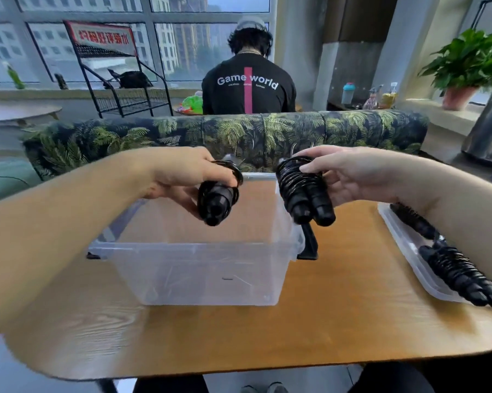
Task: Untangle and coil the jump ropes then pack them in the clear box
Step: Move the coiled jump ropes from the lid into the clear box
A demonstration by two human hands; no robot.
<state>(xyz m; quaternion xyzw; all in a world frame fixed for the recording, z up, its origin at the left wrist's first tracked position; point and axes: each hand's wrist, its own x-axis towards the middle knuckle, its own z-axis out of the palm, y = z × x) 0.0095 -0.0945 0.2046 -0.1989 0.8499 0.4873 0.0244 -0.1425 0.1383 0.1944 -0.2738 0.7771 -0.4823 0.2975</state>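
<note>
**Two coiled ropes held over the open box**

The left hand [182, 177] grips a black jump rope bundle, cord wound round its paired handles [217, 197], fingers curled around it, above the far left part of the clear rectangular plastic box [199, 268]. The right hand [349, 177] holds a second black coiled jump rope [304, 191], fingers closed on the wound cord, handle ends pointing down over the box's far right corner. Both bundles are above the box rim, not inside it.

The box stands open near the middle of the light wooden worktop [324, 330], with a black clip latch [310, 245] on its right side. At the worktop's right edge lies the clear plastic lid [409, 256], carrying a third black coiled jump rope [460, 273] and, beyond it, a further black bundle partly hidden by the right forearm.
</note>
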